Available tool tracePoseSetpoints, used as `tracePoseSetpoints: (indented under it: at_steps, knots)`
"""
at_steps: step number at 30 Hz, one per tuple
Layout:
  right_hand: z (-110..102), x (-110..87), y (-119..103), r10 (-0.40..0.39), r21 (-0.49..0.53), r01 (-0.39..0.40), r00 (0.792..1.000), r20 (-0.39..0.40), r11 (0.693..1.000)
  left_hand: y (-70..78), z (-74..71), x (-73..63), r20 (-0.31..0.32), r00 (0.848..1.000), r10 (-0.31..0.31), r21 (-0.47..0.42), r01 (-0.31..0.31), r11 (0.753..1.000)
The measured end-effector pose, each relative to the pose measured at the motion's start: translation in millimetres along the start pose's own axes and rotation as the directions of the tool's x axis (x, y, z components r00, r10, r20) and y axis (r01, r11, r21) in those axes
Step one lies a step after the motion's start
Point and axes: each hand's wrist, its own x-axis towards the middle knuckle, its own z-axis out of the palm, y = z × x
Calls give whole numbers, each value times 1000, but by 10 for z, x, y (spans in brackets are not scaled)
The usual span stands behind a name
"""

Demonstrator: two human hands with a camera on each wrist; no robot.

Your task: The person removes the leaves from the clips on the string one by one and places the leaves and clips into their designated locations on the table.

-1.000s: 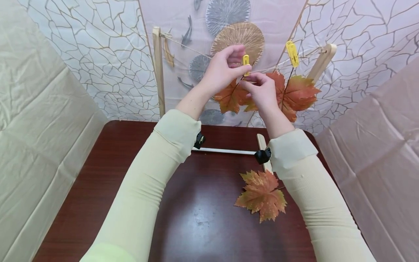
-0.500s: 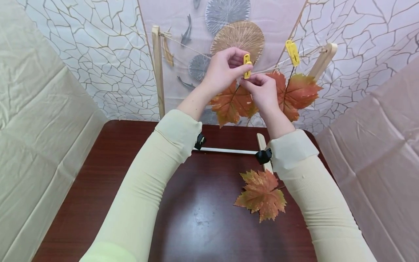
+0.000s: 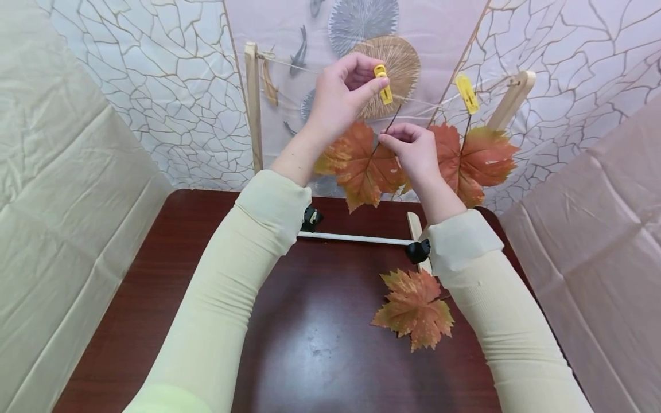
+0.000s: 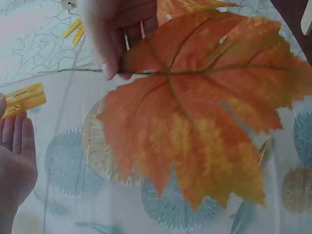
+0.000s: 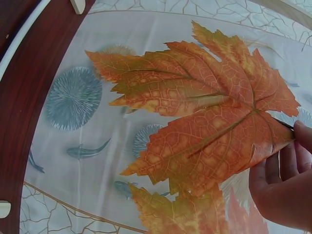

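Observation:
Up by the string (image 3: 294,64), my left hand (image 3: 341,94) pinches a yellow clothespin (image 3: 386,95) between thumb and fingers. Just below and to the right, my right hand (image 3: 417,152) pinches the thin dark stem of an orange maple leaf (image 3: 369,166); the stem's upper end sticks out above the fingertips. In the left wrist view the clothespin (image 4: 30,100) is apart from that stem. The right wrist view has the leaf (image 5: 204,92) spread out from the right hand (image 5: 287,180). Another maple leaf (image 3: 482,163) hangs at the right under a second yellow clothespin (image 3: 467,94).
The string runs between a left wooden post (image 3: 253,109) and a right wooden post (image 3: 511,103). A white rod (image 3: 361,237) and a wooden foot (image 3: 415,223) lie low at the table's back. One more maple leaf (image 3: 415,312) rests on the dark red table (image 3: 315,361).
My left hand has drawn the clothespin up and left, away from the right fingertips. The pinched leaf has swung lower and left, and more of its stem shows.

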Motion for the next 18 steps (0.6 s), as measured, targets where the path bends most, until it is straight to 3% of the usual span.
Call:
tracePoseSetpoints:
  at_steps: [4,12,18]
  knots:
    - [4,-35,24,23,-31,-23,1000,16,999,102,-86,-67,-1,1000,-2,6,2,1000]
    - [-43,-150,92,25,-125,-14,996,81,992,-142,-242,-68,4,1000,18,19,-18,1000]
    - [-111,-252,163,4,-201,22,992,129,979,-214,-386,-183,-5,998,-58,-11,58,998]
